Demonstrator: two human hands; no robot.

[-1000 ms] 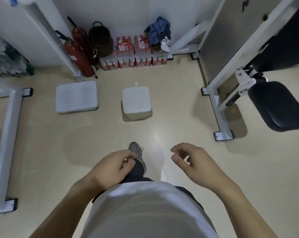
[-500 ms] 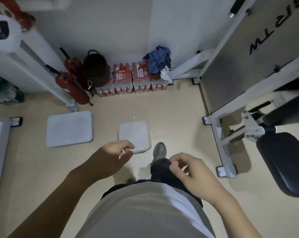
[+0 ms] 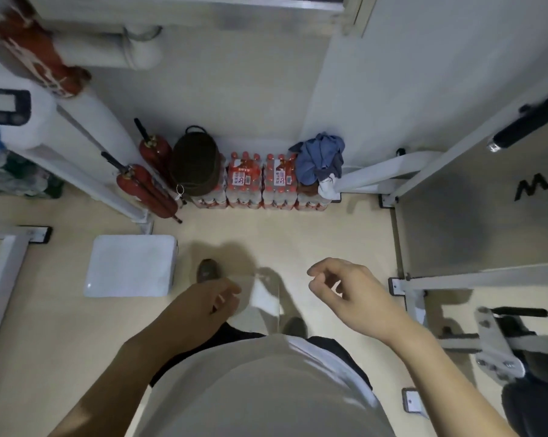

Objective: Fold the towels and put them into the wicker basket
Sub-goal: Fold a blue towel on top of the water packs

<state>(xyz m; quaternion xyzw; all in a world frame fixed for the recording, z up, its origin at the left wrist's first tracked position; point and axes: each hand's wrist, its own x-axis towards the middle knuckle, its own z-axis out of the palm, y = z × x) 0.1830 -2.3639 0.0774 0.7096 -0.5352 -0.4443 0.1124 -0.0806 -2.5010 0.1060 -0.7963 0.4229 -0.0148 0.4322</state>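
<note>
A dark brown wicker basket (image 3: 195,165) with a handle sits on top of packs of bottled water against the far wall. To its right, a crumpled heap of blue and grey towels (image 3: 321,159) lies on the same row of packs. My left hand (image 3: 209,301) and my right hand (image 3: 345,288) hang in front of my body, well short of both. Their fingers are loosely curled and hold nothing.
Two red fire extinguishers (image 3: 146,187) lean left of the basket. A flat white pad (image 3: 130,266) lies on the floor at left, and a small white block (image 3: 263,299) sits between my feet. White gym machine frames (image 3: 423,165) flank both sides.
I have walked closer to the wall: basket and towels look larger and nearer. The small white block now lies at my feet. Both hands remain empty.
</note>
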